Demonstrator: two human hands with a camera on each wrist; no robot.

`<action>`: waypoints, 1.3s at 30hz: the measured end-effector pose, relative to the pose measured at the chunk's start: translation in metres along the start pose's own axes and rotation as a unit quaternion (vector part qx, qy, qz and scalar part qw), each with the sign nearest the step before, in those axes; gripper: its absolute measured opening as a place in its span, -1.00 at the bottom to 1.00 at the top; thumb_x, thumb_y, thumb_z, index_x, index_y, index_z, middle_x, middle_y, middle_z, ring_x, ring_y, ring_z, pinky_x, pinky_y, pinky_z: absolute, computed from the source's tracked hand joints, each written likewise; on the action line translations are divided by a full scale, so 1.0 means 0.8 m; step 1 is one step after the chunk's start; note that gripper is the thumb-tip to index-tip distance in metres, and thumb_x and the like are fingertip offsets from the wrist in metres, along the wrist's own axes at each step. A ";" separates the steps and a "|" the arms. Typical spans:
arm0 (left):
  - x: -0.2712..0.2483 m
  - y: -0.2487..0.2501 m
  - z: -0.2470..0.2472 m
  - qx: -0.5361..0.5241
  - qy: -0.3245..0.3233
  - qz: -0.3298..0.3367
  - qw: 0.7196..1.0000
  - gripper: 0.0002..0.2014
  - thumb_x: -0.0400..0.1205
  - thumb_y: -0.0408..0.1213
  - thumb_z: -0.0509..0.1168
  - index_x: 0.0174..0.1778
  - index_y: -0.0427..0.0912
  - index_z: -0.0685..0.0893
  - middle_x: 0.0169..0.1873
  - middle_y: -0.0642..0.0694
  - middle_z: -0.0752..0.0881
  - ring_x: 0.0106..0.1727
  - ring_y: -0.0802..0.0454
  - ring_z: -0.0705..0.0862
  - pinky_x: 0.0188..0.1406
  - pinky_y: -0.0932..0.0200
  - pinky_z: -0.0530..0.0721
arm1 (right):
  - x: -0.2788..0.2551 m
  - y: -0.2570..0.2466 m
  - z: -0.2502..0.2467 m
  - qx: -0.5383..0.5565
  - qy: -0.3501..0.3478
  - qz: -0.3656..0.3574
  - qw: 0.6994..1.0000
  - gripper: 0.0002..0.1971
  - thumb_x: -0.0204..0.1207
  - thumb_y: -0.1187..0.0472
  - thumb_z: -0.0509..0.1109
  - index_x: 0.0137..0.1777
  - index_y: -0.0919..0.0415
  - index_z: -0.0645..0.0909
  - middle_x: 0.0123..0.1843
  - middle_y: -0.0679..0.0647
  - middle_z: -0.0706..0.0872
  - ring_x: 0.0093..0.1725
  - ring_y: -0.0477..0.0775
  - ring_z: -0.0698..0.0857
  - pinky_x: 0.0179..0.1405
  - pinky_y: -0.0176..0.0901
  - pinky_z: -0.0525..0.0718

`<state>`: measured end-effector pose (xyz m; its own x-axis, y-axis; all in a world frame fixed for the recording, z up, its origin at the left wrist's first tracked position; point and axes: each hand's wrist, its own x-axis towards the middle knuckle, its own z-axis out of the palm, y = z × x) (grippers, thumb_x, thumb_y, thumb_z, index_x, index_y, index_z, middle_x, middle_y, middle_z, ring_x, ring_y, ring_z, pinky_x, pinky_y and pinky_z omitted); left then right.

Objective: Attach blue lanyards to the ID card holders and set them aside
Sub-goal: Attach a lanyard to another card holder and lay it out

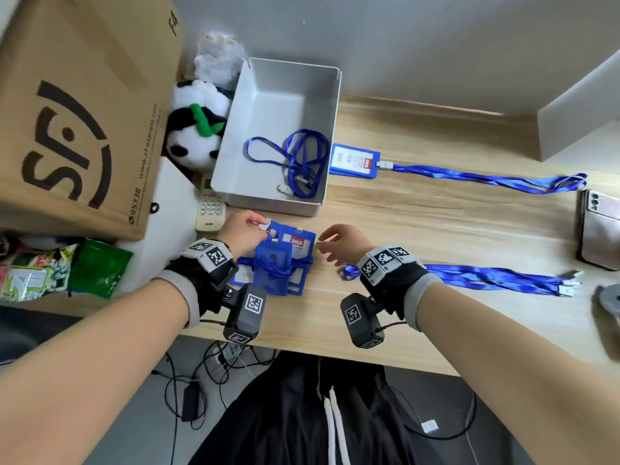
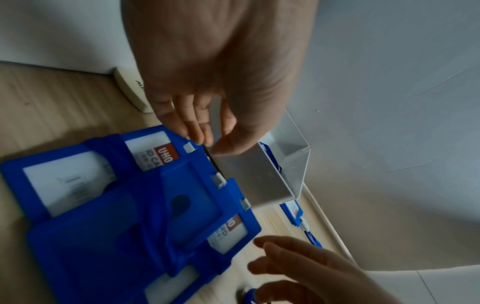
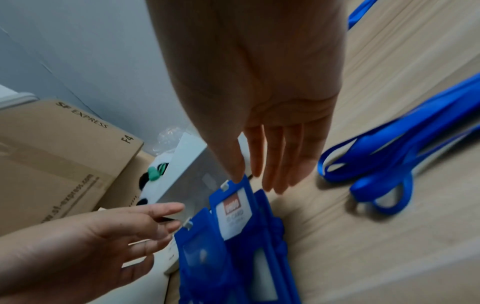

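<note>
The pile of blue ID card holders (image 1: 278, 260) lies overlapping on the wooden desk (image 1: 436, 229), just in front of the grey tray (image 1: 332, 129), which serves here as the landmark. The left hand (image 1: 243, 231) reaches the pile's far left corner, closest to the tray's front wall; from the left wrist view its thumb and fingertips (image 2: 197, 133) come together at a small white clip tab on the top edge of a holder, though whether they pinch the tab or only touch it I cannot tell for sure. The right hand (image 1: 342, 241) hovers at the pile's right edge, its fingers straight and loosely spread, holding nothing. To the right of it, well to the right of the tray, a bundle of loose blue lanyards (image 1: 503, 278) stretches along the desk, and another loose lanyard (image 1: 295, 162) lies coiled inside the tray. Just beside the tray's right wall rests a finished holder with its lanyard (image 1: 355, 161) clipped on, so the job looks partly done. The step in hand seems to be picking the next holder from the pile. The next move likely calls for lifting one holder free without dragging its neighbours, then fetching a lanyard clip from the bundle and lining it up with the slot.
</note>
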<state>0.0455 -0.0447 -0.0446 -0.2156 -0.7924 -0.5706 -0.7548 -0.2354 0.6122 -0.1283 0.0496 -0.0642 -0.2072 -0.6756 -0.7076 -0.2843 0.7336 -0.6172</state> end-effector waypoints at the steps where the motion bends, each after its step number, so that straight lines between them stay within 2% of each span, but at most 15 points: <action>1: 0.000 -0.004 -0.002 0.023 -0.011 0.004 1.000 -0.69 0.50 -0.56 0.29 0.14 -0.31 0.68 -0.02 -0.17 0.63 0.02 0.03 0.56 0.07 0.15 0.54 | 0.003 -0.002 0.006 -0.010 0.016 -0.004 1.000 -0.76 0.53 0.20 0.37 0.16 0.25 0.58 -0.13 0.14 0.70 -0.33 0.04 0.64 -0.36 -0.16 0.62; 5: 0.005 -0.020 -0.001 0.069 -0.058 -0.002 0.996 -0.65 0.44 -0.51 0.41 0.15 -0.24 0.71 0.10 -0.16 0.69 0.08 -0.05 0.63 0.12 0.14 0.60 | 0.007 -0.007 0.019 -0.064 0.092 -0.054 0.992 -0.76 0.45 0.13 0.47 0.06 0.20 0.61 -0.15 0.05 0.64 -0.17 0.05 0.60 -0.34 -0.19 0.48; 10: 0.003 -0.023 0.002 0.048 -0.060 0.006 0.997 -0.68 0.41 -0.31 0.54 0.05 -0.29 0.73 -0.12 -0.08 0.69 -0.08 0.06 0.60 0.07 0.15 0.60 | -0.001 -0.013 0.034 -0.099 -0.012 -0.074 0.992 -0.65 0.45 0.09 0.49 0.19 0.20 0.65 -0.13 0.04 0.62 -0.18 0.00 0.57 -0.42 -0.39 0.42; 12: -0.005 -0.009 -0.002 0.023 -0.122 0.029 0.992 -0.73 0.43 -0.27 0.53 0.00 -0.28 0.74 -0.25 -0.05 0.68 -0.17 0.07 0.58 -0.02 0.18 0.62 | -0.006 -0.011 0.029 -0.101 -0.022 -0.081 0.991 -0.70 0.48 0.06 0.46 0.14 0.20 0.67 -0.20 0.03 0.64 -0.31 -0.11 0.57 -0.49 -0.46 0.40; 14: -0.014 0.013 -0.006 -0.001 -0.185 0.036 0.982 -0.83 0.49 -0.23 0.47 -0.09 -0.23 0.72 -0.39 -0.04 0.59 -0.31 0.06 0.51 -0.30 0.30 0.56 | -0.014 -0.010 0.018 -0.077 -0.048 -0.084 0.992 -0.76 0.49 0.03 0.45 -0.05 0.22 0.68 -0.35 0.01 0.60 -0.56 -0.22 0.48 -0.62 -0.50 0.35; 16: -0.019 0.037 -0.004 -0.029 -0.203 0.048 0.978 -0.81 0.53 -0.16 0.43 -0.09 -0.21 0.72 -0.35 -0.08 0.63 -0.31 0.04 0.53 -0.34 0.26 0.52 | -0.025 -0.009 -0.001 -0.018 -0.063 -0.076 0.995 -0.72 0.49 0.02 0.45 -0.10 0.27 0.69 -0.46 -0.03 0.53 -0.59 -0.15 0.40 -0.57 -0.35 0.37; 18: -0.022 0.063 0.005 -0.057 -0.203 0.063 0.975 -0.76 0.55 -0.07 0.39 -0.03 -0.16 0.74 -0.18 -0.16 0.71 -0.18 -0.04 0.60 -0.21 0.10 0.56 | -0.037 -0.008 -0.029 0.012 -0.038 -0.084 0.996 -0.71 0.50 0.02 0.43 -0.13 0.29 0.70 -0.55 -0.10 0.51 -0.57 -0.11 0.40 -0.50 -0.28 0.38; 20: -0.028 0.088 0.018 -0.104 -0.224 0.063 0.967 -0.77 0.60 -0.09 0.33 0.04 -0.16 0.71 -0.07 -0.19 0.75 -0.07 -0.05 0.67 -0.11 0.10 0.64 | -0.049 -0.006 -0.060 0.022 -0.003 -0.091 0.996 -0.73 0.54 0.03 0.39 -0.30 0.19 0.62 -0.54 -0.08 0.49 -0.53 -0.11 0.40 -0.49 -0.32 0.39; 23: -0.041 0.128 0.044 -0.126 -0.286 0.057 0.948 -0.87 0.66 -0.16 0.25 0.05 -0.07 0.66 -0.17 -0.04 0.77 -0.23 0.12 0.74 -0.34 0.26 0.72 | -0.068 0.003 -0.110 0.088 0.055 -0.096 0.990 -0.69 0.60 0.11 0.33 -0.38 0.12 0.48 -0.47 0.00 0.43 -0.50 -0.11 0.38 -0.55 -0.39 0.33; 25: -0.047 0.150 0.059 -0.145 -0.288 0.063 0.944 -0.90 0.68 -0.20 0.22 0.02 -0.02 0.63 -0.19 0.01 0.74 -0.31 0.20 0.74 -0.40 0.27 0.74 | -0.077 0.012 -0.136 0.131 0.099 -0.094 0.982 -0.79 0.58 0.15 0.36 -0.28 0.13 0.50 -0.42 0.01 0.48 -0.47 -0.10 0.42 -0.54 -0.36 0.33; 27: -0.051 0.174 0.076 -0.174 -0.270 0.068 0.945 -0.88 0.70 -0.22 0.19 0.09 -0.06 0.60 -0.16 0.00 0.72 -0.26 0.17 0.72 -0.43 0.27 0.74 | -0.088 0.020 -0.161 0.183 0.148 -0.106 0.966 -0.87 0.54 0.22 0.42 -0.08 0.15 0.48 -0.37 0.03 0.58 -0.51 -0.14 0.48 -0.56 -0.36 0.36; 31: -0.060 0.210 0.103 -0.233 -0.240 0.070 0.940 -0.86 0.72 -0.24 0.16 0.14 -0.12 0.55 -0.14 -0.03 0.69 -0.21 0.11 0.67 -0.44 0.28 0.71 | -0.105 0.030 -0.199 0.158 0.209 -0.160 0.952 -0.71 0.47 0.31 0.47 0.16 0.16 0.54 -0.35 0.01 0.61 -0.55 -0.22 0.53 -0.57 -0.40 0.45; 33: -0.062 0.219 0.113 -0.246 -0.237 0.071 0.937 -0.88 0.72 -0.24 0.15 0.07 -0.10 0.57 -0.16 0.00 0.69 -0.21 0.11 0.67 -0.44 0.30 0.71 | -0.107 0.032 -0.210 0.114 0.228 -0.176 0.951 -0.75 0.46 0.33 0.47 0.12 0.19 0.61 -0.35 0.01 0.63 -0.50 -0.13 0.55 -0.56 -0.42 0.46; 36: -0.063 0.230 0.122 -0.250 -0.225 0.079 0.939 -0.88 0.72 -0.26 0.16 -0.06 -0.08 0.59 -0.19 0.00 0.69 -0.22 0.12 0.66 -0.45 0.32 0.70 | -0.101 0.037 -0.220 0.055 0.249 -0.175 0.951 -0.94 0.45 0.29 0.47 -0.09 0.19 0.72 -0.24 0.13 0.76 -0.45 -0.05 0.58 -0.54 -0.49 0.46; 39: -0.062 0.239 0.126 -0.250 -0.208 0.087 0.942 -0.87 0.70 -0.28 0.18 0.11 -0.18 0.59 -0.19 -0.04 0.69 -0.23 0.11 0.66 -0.46 0.32 0.71 | -0.098 0.041 -0.227 0.028 0.246 -0.165 0.955 -0.95 0.46 0.25 0.48 -0.13 0.20 0.75 -0.22 0.09 0.77 -0.45 -0.11 0.59 -0.50 -0.50 0.48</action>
<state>-0.1504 0.0065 0.0453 -0.6112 -0.5787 -0.5400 -0.3226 -0.4409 0.8376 -0.2914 0.1131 0.0334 -0.5332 -0.8133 -0.2329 -0.3627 0.4685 -0.8056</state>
